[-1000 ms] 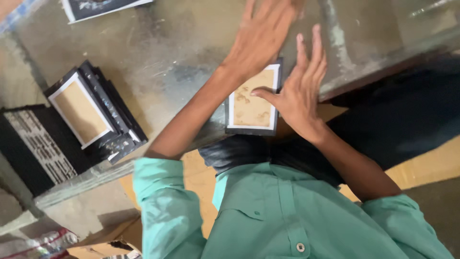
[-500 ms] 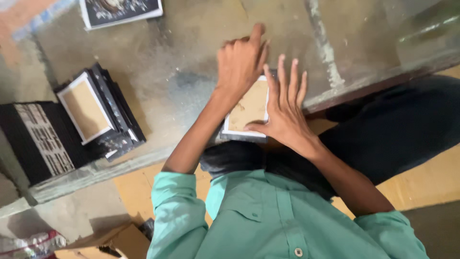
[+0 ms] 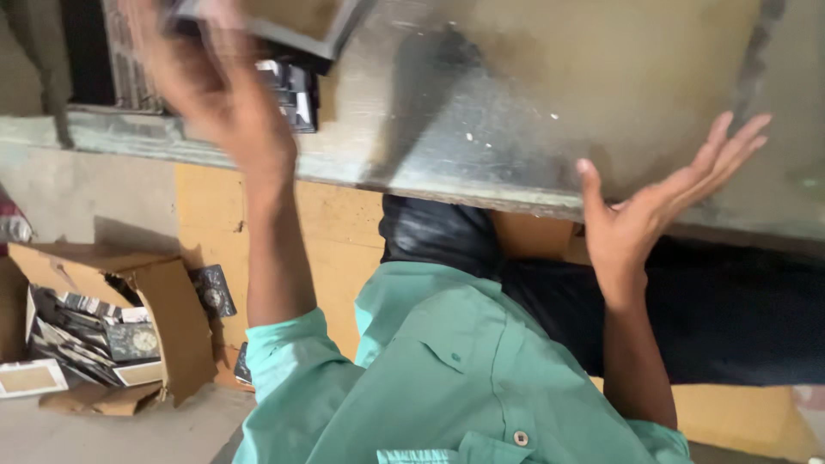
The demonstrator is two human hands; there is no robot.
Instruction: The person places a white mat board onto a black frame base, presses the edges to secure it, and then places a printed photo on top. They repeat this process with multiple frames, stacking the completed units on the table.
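My left hand (image 3: 215, 94), blurred, is raised at the upper left and grips a small black-edged picture frame (image 3: 292, 21) with a tan backing. The frame hangs just over a stack of similar black frames (image 3: 290, 96) on the grey metal table (image 3: 516, 103). At the right, my right hand (image 3: 662, 202) is held up over the table's near edge, palm open and fingers spread, with nothing in it. My green shirt fills the bottom of the view.
A torn cardboard box (image 3: 168, 322) stands on the floor at the lower left, with several dark frames inside (image 3: 103, 335). One tan-backed frame (image 3: 30, 378) lies beside it. Yellow board (image 3: 326, 232) and my dark trousers (image 3: 730, 318) lie under the table edge.
My left hand has lifted the frame off the table in front of me and carried it left toward the stack. My right hand has let go and opened. The view swung left.
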